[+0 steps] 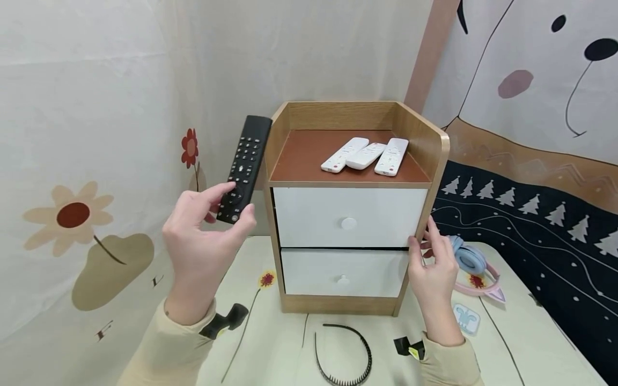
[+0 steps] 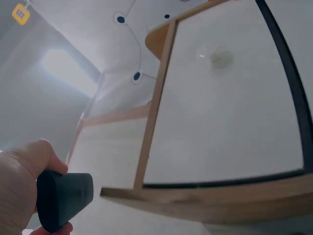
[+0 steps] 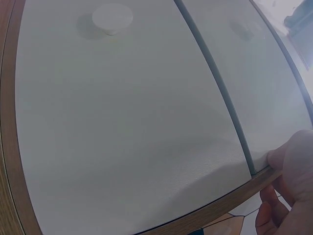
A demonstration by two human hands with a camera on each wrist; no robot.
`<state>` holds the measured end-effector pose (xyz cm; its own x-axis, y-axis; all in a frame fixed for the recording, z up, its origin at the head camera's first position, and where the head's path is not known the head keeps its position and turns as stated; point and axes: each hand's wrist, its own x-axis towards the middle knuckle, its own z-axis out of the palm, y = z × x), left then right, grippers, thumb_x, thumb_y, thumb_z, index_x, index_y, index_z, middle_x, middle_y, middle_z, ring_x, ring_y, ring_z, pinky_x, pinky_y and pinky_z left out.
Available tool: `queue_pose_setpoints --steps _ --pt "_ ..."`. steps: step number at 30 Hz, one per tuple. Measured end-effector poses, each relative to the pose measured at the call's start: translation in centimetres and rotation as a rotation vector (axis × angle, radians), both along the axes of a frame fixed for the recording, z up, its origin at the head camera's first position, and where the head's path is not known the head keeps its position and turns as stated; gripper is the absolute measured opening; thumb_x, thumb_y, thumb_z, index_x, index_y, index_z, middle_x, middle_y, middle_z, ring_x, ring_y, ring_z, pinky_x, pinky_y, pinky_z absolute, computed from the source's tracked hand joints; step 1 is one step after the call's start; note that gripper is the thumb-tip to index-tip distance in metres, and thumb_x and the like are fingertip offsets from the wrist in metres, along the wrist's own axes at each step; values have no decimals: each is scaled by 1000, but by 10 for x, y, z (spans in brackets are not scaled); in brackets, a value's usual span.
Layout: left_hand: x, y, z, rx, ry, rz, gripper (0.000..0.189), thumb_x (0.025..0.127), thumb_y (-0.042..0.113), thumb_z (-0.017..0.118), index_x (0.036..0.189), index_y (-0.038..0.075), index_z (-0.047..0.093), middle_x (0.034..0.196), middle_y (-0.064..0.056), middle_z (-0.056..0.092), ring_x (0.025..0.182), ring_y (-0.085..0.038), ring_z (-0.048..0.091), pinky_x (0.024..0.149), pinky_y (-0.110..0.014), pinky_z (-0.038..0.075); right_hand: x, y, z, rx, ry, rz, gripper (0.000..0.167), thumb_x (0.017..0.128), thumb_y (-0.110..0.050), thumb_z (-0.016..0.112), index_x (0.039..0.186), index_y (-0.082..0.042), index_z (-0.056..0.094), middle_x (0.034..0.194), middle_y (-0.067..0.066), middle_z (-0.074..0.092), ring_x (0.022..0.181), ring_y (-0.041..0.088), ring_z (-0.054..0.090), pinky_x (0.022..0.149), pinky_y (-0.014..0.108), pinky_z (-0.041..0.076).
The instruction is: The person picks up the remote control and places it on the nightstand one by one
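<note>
My left hand (image 1: 195,252) pinches the lower end of a black remote control (image 1: 244,166) between thumb and fingers, holding it upright, buttons facing me, left of a small two-drawer cabinet (image 1: 357,305). The left wrist view shows the remote's dark end (image 2: 63,198) in the same grip. At the cabinet's right edge, my right hand (image 1: 434,271) grips the side panel, thumb at the front and fingers round the outer side. Three white remote controls (image 1: 393,157) lie on the brown top. Both white drawers (image 1: 314,217) are closed.
A black toothed headband (image 1: 368,354) lies on the pale tabletop before the cabinet. To the right are blue and pink headphones (image 1: 470,260) and a small light-blue square item (image 1: 466,319). Printed cloth (image 1: 120,134) hangs behind.
</note>
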<state>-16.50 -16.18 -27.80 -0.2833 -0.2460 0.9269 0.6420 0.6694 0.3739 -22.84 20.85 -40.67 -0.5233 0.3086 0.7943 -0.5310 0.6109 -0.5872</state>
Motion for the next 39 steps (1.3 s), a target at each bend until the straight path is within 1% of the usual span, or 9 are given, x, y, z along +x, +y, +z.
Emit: queue_pose_setpoints --steps 3,7,11,14,16,18,23,30,39 --pt "-2 10 8 -42 1 -26 35 82 20 88 117 12 86 89 -14 74 83 -8 56 71 -15 40 0 0 -1 -1 -10 -5 60 102 -3 74 160 -15 59 111 25 70 90 -7 51 80 2 42" --pt "-9 20 16 -101 -23 -21 34 83 21 87 117 16 86 87 -11 72 81 -14 56 69 -17 39 0 0 -2 0 -10 -1 61 102 -3 74 160 -15 59 112 25 71 91 -8 52 80 2 43" --pt "-20 26 19 -163 -66 8 35 85 26 87 119 17 86 87 -10 68 80 -17 59 67 -23 40 0 0 -1 -2 -5 -1 61 102 -3 74 160 -15 59 111 25 71 90 -7 52 80 2 43" --pt "-28 29 20 -185 -83 29 35 85 27 87 118 17 86 87 -10 68 79 -19 60 64 -26 40 0 1 -1 -6 -2 0 61 102 -2 74 160 -15 59 112 25 71 90 -7 52 80 2 43" --pt "-31 31 20 -206 -92 46 34 84 27 87 117 17 86 88 -10 68 77 -21 60 62 -28 41 0 1 -1 -5 -1 3 61 102 -2 74 160 -15 59 113 25 71 91 -9 52 80 2 43" --pt "-34 34 21 -214 -102 45 33 83 26 88 115 17 87 88 -10 70 75 -21 60 62 -29 44 0 1 -1 -6 1 5 61 102 -2 74 160 -16 59 113 25 71 91 -9 52 80 2 43" --pt "-37 43 28 -263 -154 51 32 84 29 88 114 16 87 91 -11 72 76 -22 62 64 -36 50 0 1 -1 -11 5 6 60 102 -2 74 159 -15 59 114 26 72 91 -10 53 80 3 43" --pt "-36 59 40 -334 -224 100 32 85 33 84 112 17 87 92 -12 76 82 -30 68 64 -49 54 0 2 0 -16 0 7 60 102 -2 74 159 -15 59 115 27 72 92 -8 53 80 3 43" --pt "-40 68 46 -380 -310 147 30 86 32 80 111 18 88 96 -14 78 86 -32 70 66 -54 54 -1 1 0 -4 4 4 61 103 -2 74 160 -16 59 115 26 72 92 -13 51 80 3 43"
